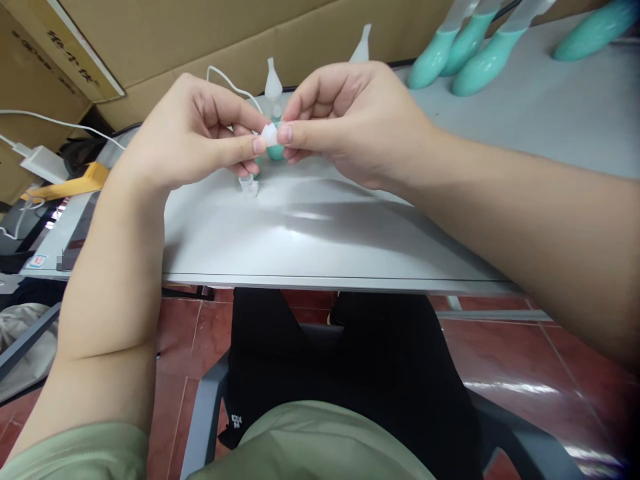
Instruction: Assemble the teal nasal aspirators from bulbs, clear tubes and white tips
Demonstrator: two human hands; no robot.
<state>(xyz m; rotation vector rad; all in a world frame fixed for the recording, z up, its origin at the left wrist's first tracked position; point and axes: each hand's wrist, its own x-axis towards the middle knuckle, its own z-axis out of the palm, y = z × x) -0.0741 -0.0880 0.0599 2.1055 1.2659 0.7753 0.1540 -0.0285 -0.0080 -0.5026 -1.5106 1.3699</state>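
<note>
Above the table, my left hand (200, 137) pinches a small white translucent piece (270, 135) between thumb and fingertips. From the other side, my right hand (350, 123) grips the same piece with its thumb and index finger. Behind the fingertips stands a teal device (275, 152), partly hidden, with a clear neck and a pointed white tip (273, 81). A small clear plastic part (249, 186) rests on the table just below my left fingers. Another pointed white tip (363, 45) shows above my right hand, its lower part hidden.
Several teal bulb-shaped devices (487, 63) with clear necks lie at the back right. Cardboard (200, 33) walls the back of the grey table (240, 247). At the left are a white adapter (46, 164) with cables and a yellow object (80, 181).
</note>
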